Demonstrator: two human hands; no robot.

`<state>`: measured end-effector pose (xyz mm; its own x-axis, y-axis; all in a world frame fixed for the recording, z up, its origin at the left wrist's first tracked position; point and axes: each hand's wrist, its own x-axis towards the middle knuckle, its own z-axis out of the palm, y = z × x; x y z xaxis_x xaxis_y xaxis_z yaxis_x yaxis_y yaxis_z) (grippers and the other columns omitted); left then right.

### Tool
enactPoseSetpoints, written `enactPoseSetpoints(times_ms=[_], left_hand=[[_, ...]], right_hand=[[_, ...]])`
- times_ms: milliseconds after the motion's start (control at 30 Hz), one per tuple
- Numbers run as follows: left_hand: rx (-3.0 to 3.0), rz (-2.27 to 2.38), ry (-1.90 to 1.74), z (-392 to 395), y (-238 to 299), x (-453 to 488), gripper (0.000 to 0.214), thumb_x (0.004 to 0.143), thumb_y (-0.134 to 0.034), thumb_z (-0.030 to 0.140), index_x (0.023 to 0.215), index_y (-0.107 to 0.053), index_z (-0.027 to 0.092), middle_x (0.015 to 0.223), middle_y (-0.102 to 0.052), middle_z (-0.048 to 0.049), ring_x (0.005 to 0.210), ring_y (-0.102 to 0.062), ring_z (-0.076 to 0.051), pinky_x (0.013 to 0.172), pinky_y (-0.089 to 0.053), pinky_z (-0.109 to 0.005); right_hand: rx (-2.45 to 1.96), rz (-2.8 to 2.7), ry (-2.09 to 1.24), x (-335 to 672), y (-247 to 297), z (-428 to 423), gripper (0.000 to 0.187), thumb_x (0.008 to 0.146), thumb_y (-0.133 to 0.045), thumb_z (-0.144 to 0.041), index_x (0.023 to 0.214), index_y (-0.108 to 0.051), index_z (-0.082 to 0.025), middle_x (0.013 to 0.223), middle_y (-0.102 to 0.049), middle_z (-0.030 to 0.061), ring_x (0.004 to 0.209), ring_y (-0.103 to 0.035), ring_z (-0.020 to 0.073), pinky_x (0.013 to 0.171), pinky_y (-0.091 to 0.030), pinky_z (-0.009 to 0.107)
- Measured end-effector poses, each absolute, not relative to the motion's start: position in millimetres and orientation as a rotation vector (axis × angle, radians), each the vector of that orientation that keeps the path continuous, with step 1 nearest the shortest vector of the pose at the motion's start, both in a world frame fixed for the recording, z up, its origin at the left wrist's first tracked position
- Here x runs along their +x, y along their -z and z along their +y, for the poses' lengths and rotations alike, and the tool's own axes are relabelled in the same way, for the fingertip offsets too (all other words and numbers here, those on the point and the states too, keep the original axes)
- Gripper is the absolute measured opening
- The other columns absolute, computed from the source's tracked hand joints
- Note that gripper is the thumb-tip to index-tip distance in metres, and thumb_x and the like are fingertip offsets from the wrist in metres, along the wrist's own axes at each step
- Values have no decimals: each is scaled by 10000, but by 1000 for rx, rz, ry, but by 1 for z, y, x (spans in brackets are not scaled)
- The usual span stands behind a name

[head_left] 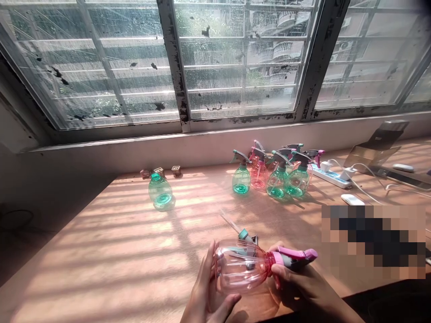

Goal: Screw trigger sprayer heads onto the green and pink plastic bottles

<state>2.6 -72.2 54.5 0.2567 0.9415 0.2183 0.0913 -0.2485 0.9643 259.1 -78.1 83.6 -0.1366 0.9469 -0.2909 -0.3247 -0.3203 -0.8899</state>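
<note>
A clear pink spray bottle point(240, 267) lies sideways between my hands, its pink and grey spray head point(298, 258) pointing right. My left hand point(210, 291) cups the base of the bottle, thumb along the lower side. At the neck, my right hand point(289, 280) pinches the pink collar between thumb and fingers. Behind the bottle, partly hidden by it, a loose green-collared spray head point(244, 234) rests on the table with its clear tube toward the upper left. Farther left stands an open green bottle point(160, 193) with no spray head on it.
Several green and pink spray bottles point(276, 179) stand grouped near the window ledge. Small brown blocks point(176, 171) sit at the back left. To the right are a white power strip point(332, 176) with cables, a white device point(352, 199) and a blurred patch. The wooden table point(117, 251) has sunlit stripes.
</note>
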Motion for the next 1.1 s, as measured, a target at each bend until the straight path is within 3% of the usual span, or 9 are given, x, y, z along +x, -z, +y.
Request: enactPoseSetpoints(times_ms=[100, 167, 300, 367, 567, 700, 800, 1000, 1100], left_hand=[[1576, 945, -1086, -72, -50, 0, 895, 960, -715, 534, 1666, -172, 447, 1759, -284, -28, 1584, -336, -319, 1316, -226, -485], [1541, 921, -1078, -72, -50, -2, 988, 925, -762, 538, 1675, -127, 435, 1768, -258, -36, 1582, -339, -328, 1312, -243, -490], [1575, 1005, -1085, -70, -56, -3, 905, 900, -778, 558, 1649, -327, 325, 1730, -346, -74, 1611, -258, -353, 1321, -229, -482], [1615, 1068, -1084, -70, -58, -2, 857, 904, -775, 550, 1630, -365, 350, 1717, -371, -58, 1615, -247, -350, 1326, -210, -488], [1651, 1004, -1120, -69, -48, -1, 808, 1001, -659, 507, 1658, -189, 472, 1728, -348, -21, 1580, -343, -329, 1320, -198, -531], [1630, 995, -1100, -69, -43, -3, 970, 941, -719, 565, 1687, -131, 369, 1735, -329, -93, 1592, -305, -369, 1313, -207, -536], [1614, 977, -1078, -68, -46, -2, 927, 931, -709, 600, 1672, -232, 313, 1701, -387, -125, 1571, -345, -391, 1300, -253, -532], [1627, 996, -1143, -69, -49, 1, 730, 1019, -632, 497, 1646, -259, 451, 1735, -332, -24, 1593, -315, -326, 1318, -208, -514], [1599, 986, -1112, -70, -48, 1, 846, 968, -703, 533, 1656, -220, 446, 1719, -370, -42, 1583, -333, -347, 1318, -192, -546]], right_hand=[[-1135, -838, -1640, 259, -84, -79, 550, 689, -922, -619, 929, -641, -212, 612, -550, -67, 510, -377, 68, 506, -177, 234], [-1120, -826, -1659, 259, -83, -79, 541, 686, -929, -608, 914, -635, -216, 621, -549, -65, 534, -395, 72, 519, -182, 226], [-1139, -835, -1687, 259, -82, -79, 515, 698, -927, -597, 888, -640, -214, 646, -523, -70, 547, -354, 61, 524, -186, 220], [-1121, -844, -1689, 259, -82, -78, 506, 711, -922, -590, 893, -635, -216, 622, -501, -81, 527, -316, 55, 510, -171, 220], [-1092, -853, -1653, 260, -81, -77, 519, 713, -924, -579, 917, -630, -204, 596, -556, -67, 494, -359, 58, 482, -191, 231], [-1135, -836, -1684, 261, -77, -77, 530, 703, -923, -594, 897, -629, -198, 601, -561, -64, 492, -375, 54, 496, -165, 231], [-1140, -810, -1681, 260, -78, -77, 524, 689, -939, -575, 883, -624, -202, 602, -557, -69, 501, -387, 57, 504, -167, 229], [-1108, -860, -1639, 261, -81, -76, 518, 717, -906, -605, 867, -622, -199, 630, -542, -62, 485, -337, 54, 479, -180, 244], [-1124, -900, -1636, 262, -80, -76, 509, 739, -881, -622, 823, -618, -194, 613, -518, -64, 478, -296, 51, 475, -163, 252]])
